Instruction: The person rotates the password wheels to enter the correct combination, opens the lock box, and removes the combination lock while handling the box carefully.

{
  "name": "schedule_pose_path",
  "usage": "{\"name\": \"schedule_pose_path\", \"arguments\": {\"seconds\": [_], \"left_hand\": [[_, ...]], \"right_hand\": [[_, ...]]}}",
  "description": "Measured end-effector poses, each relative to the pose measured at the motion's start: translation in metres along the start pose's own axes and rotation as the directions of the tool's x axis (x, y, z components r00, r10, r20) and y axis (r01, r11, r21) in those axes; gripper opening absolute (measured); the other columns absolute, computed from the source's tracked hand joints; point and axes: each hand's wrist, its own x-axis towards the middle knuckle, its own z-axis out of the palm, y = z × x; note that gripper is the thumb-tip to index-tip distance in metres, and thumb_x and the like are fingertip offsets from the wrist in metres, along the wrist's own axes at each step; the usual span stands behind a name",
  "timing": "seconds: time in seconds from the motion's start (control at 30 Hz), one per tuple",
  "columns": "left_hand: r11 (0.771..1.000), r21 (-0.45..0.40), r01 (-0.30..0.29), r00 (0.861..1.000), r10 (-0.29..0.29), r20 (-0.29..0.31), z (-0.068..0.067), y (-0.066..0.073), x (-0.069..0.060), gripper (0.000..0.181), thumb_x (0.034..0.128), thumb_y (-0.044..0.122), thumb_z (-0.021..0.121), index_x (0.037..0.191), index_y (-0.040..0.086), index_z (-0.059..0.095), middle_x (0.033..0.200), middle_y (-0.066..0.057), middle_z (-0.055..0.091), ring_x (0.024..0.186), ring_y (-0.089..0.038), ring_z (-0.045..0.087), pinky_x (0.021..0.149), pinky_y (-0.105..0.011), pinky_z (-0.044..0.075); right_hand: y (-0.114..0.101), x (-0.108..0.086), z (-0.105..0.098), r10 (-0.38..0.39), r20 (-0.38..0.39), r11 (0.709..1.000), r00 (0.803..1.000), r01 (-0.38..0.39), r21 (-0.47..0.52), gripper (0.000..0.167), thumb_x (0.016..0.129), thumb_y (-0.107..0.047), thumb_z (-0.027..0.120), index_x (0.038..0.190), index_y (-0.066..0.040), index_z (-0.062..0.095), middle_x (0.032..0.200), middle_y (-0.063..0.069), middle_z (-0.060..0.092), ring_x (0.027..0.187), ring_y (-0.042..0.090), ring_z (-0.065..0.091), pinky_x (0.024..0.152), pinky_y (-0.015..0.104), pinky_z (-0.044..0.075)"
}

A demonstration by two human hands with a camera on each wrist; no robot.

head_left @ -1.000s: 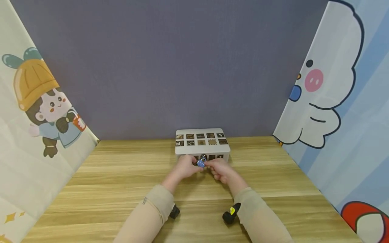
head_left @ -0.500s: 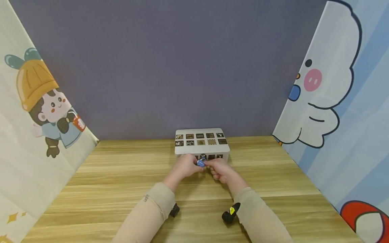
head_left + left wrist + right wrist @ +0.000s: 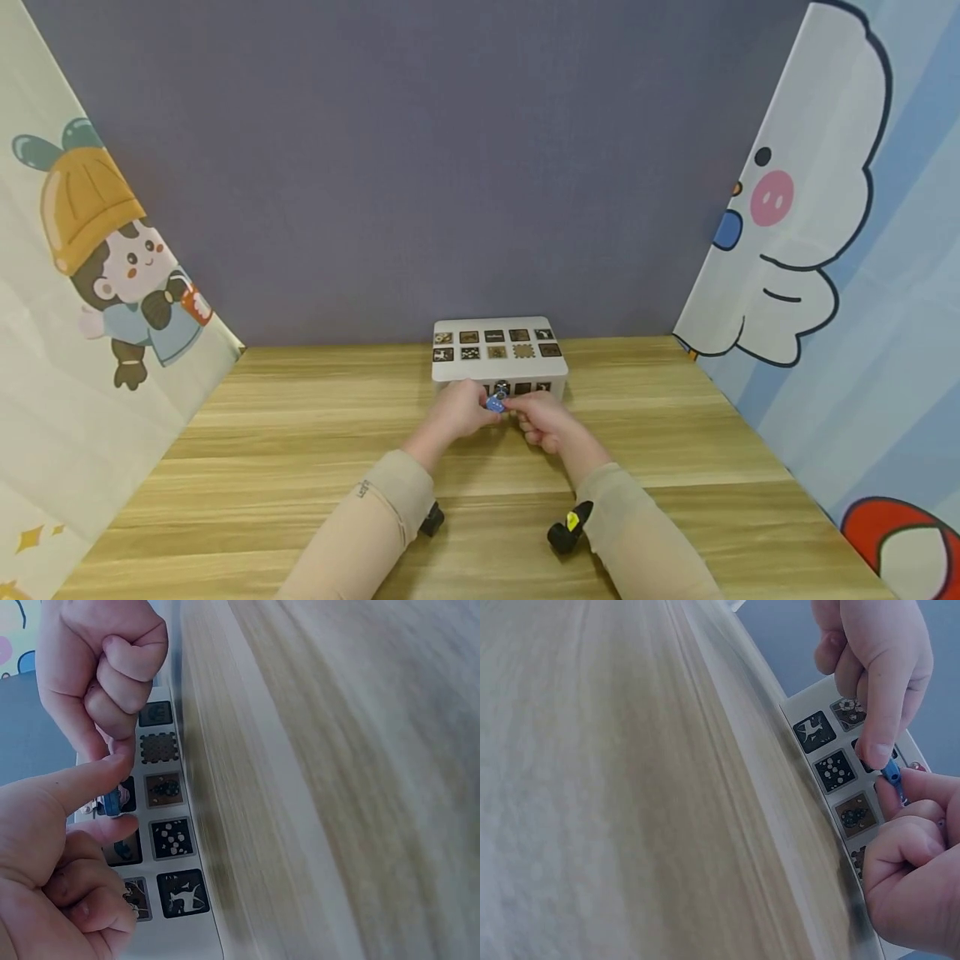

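A small blue padlock point(image 3: 495, 404) hangs at the metal clasp point(image 3: 502, 387) on the front of a white box point(image 3: 491, 367) with brown picture squares. My left hand point(image 3: 456, 408) pinches the padlock between thumb and index finger, as the left wrist view shows. From the other side, my right hand point(image 3: 546, 419) meets the padlock's lower end with thumb and index finger pinched together. Between them a thin silvery piece, apparently a key point(image 3: 902, 799), shows in the right wrist view, mostly hidden by the fingertips. The right hand's other fingers are curled in.
The box stands near the back edge of a wood-grain table point(image 3: 322, 417), close to a grey-purple back panel point(image 3: 450, 167). Printed cartoon sheets hang at the left and right sides. A black wrist camera point(image 3: 566, 537) sits at the right cuff.
Almost nothing differs. Both hands stay at the padlock, and the box has not moved. The head view has shifted only slightly.
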Motion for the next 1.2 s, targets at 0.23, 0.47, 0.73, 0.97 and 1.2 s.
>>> {"name": "schedule_pose_path", "arguments": {"seconds": [0.23, 0.47, 0.73, 0.97, 1.2], "left_hand": [[0.999, -0.039, -0.013, 1.000, 0.014, 0.005, -0.0001, 0.0018, 0.0005, 0.036, 0.0844, 0.028, 0.084, 0.061, 0.015, 0.061, 0.054, 0.007, 0.053, 0.046, -0.008, 0.042, 0.043, -0.023, 0.033], [0.998, -0.062, -0.011, 1.000, 0.012, 0.014, -0.0010, 0.0029, -0.0003, 0.036, 0.0858, 0.026, 0.083, 0.060, 0.013, 0.062, 0.052, 0.007, 0.050, 0.045, -0.007, 0.039, 0.042, -0.022, 0.031], [0.999, -0.039, -0.025, 1.000, 0.026, 0.015, -0.0012, 0.0040, -0.0002, 0.030, 0.0872, 0.025, 0.082, 0.066, 0.008, 0.069, 0.052, 0.008, 0.050, 0.045, -0.007, 0.039, 0.043, -0.022, 0.031], [0.998, -0.003, -0.061, 0.998, 0.061, 0.016, -0.0031, 0.0040, -0.0001, 0.024, 0.0892, 0.023, 0.080, 0.072, 0.007, 0.074, 0.052, 0.009, 0.047, 0.046, -0.007, 0.039, 0.044, -0.022, 0.031], [0.995, 0.049, -0.091, 0.996, 0.091, 0.011, -0.0030, 0.0035, 0.0014, 0.026, 0.0884, 0.021, 0.080, 0.067, 0.013, 0.068, 0.055, 0.008, 0.050, 0.048, -0.008, 0.042, 0.047, -0.024, 0.036]], "right_hand": [[-0.0005, 0.0012, -0.0012, -0.008, 0.007, 1.000, 1.000, 0.008, 0.013, 0.016, 0.098, -0.014, 0.064, 0.093, 0.001, 0.067, 0.053, -0.008, 0.032, 0.043, 0.003, 0.023, 0.038, 0.018, 0.019], [-0.0018, 0.0003, -0.0001, 0.002, 0.004, 1.000, 1.000, -0.002, 0.013, 0.016, 0.099, -0.014, 0.064, 0.094, 0.001, 0.067, 0.054, -0.008, 0.032, 0.043, 0.003, 0.024, 0.038, 0.017, 0.020], [-0.0012, 0.0008, -0.0002, 0.004, -0.001, 1.000, 1.000, -0.004, 0.024, 0.015, 0.098, -0.013, 0.064, 0.094, 0.001, 0.066, 0.054, -0.008, 0.032, 0.043, 0.003, 0.024, 0.037, 0.018, 0.020], [-0.0011, 0.0003, 0.0009, 0.003, -0.005, 1.000, 1.000, -0.003, 0.030, 0.014, 0.098, -0.012, 0.064, 0.091, 0.000, 0.066, 0.054, -0.008, 0.032, 0.043, 0.003, 0.024, 0.037, 0.017, 0.020], [-0.0004, 0.0003, 0.0018, 0.007, -0.010, 0.999, 1.000, -0.007, 0.046, 0.014, 0.098, -0.012, 0.064, 0.090, 0.000, 0.065, 0.053, -0.008, 0.033, 0.042, 0.003, 0.025, 0.037, 0.017, 0.020]]}}
